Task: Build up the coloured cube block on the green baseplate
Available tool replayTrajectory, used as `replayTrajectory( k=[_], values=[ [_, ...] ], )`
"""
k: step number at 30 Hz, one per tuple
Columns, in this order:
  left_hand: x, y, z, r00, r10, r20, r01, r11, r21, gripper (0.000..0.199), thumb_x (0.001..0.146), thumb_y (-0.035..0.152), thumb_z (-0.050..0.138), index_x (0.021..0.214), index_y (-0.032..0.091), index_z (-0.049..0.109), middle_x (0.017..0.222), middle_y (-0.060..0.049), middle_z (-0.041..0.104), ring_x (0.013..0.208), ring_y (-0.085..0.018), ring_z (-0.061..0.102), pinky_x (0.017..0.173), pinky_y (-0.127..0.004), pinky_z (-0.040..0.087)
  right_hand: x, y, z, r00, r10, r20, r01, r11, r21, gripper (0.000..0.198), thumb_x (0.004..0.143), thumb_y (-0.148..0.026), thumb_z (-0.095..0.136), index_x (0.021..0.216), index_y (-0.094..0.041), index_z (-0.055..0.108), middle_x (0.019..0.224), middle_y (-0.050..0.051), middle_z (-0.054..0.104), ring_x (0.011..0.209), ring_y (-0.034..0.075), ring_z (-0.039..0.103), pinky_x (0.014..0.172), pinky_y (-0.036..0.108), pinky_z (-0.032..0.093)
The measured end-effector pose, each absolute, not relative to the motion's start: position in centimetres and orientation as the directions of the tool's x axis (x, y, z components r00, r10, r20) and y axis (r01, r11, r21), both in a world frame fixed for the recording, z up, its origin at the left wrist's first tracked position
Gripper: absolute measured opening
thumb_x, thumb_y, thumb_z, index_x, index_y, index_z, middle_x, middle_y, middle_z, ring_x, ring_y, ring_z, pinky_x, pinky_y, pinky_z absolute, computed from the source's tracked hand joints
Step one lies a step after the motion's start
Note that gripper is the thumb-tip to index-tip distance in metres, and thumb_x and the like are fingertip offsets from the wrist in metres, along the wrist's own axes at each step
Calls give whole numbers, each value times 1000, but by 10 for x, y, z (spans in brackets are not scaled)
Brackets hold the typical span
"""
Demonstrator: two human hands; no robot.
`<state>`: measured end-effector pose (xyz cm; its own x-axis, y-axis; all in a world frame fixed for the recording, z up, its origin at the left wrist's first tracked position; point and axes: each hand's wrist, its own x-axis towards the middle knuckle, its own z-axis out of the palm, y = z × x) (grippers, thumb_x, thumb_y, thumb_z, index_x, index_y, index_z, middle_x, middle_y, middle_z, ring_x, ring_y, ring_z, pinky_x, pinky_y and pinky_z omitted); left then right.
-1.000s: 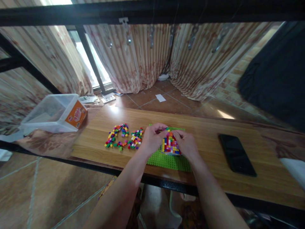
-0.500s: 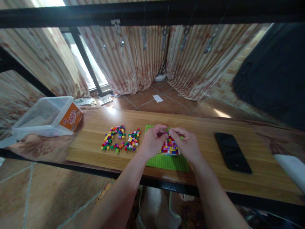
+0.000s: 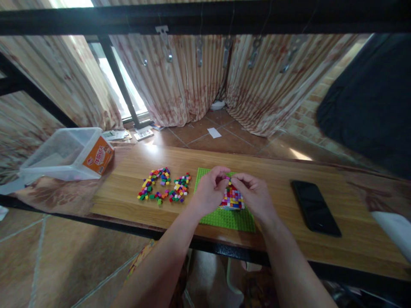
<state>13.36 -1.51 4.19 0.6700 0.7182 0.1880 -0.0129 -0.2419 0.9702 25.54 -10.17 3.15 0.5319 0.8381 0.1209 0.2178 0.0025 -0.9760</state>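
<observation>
A low block built of small multicoloured toy bricks (image 3: 233,201) stands on a green studded baseplate (image 3: 226,219). My left hand (image 3: 210,190) is at its left far side, thumb and fingers curled together; what they pinch is too small and too covered to make out. From the right, my right hand (image 3: 255,194) pinches at a small yellowish toy brick (image 3: 230,183) over the built block's far part. Both sets of fingertips almost meet there and hide that part. Left of the baseplate, loose toy bricks (image 3: 181,187) lie scattered in a rough ring.
The wooden tabletop (image 3: 122,205) carries a black phone (image 3: 316,208) on the right. A clear plastic bin (image 3: 61,160) with an orange label is at the far left. White paper (image 3: 393,231) lies at the right edge. A dark bar (image 3: 205,19) with hooks crosses above.
The whole view has shifted slightly. Both hands stay over the far part of the built block, with small finger movements; a yellowish brick now shows between the fingertips.
</observation>
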Motion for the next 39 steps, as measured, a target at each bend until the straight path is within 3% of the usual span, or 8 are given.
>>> replayTrajectory(
  k=[6,11,14,19,39],
  values=[
    [134,-14,47,660,732,167,-34,-193,981,19,79,4,58,92,16,64,80,-1,66,77,-13,62,73,-24,48,262,-105,34,561,821,106,134,37,-990,25,75,-44,70,76,-19,74,73,3,74,66,18,63,64,30,50],
    [135,-8,40,582,806,108,-20,-119,993,11,81,11,59,88,16,66,77,-1,65,71,-13,61,69,-24,48,282,-112,33,674,699,239,444,-124,-887,22,80,-41,63,78,-21,73,78,5,75,75,21,67,72,33,50],
    [134,-6,37,539,836,100,-18,-108,994,8,79,13,62,84,16,67,75,0,66,70,-13,62,70,-25,49,285,-112,27,614,742,270,590,-205,-781,23,85,-39,58,82,-22,74,85,6,76,79,23,68,75,35,50],
    [133,-5,40,533,839,109,23,-143,989,10,79,12,61,84,16,68,75,-1,67,70,-13,62,68,-25,48,279,-103,17,477,821,314,756,-201,-622,24,88,-30,50,84,-22,73,91,9,74,88,25,66,83,39,48],
    [130,-2,42,511,851,121,50,-170,984,10,79,11,62,83,16,70,73,0,68,68,-13,61,67,-24,47,281,-107,19,440,850,289,816,-245,-523,21,87,-27,49,86,-24,70,89,8,72,86,27,65,81,41,47]
  ],
)
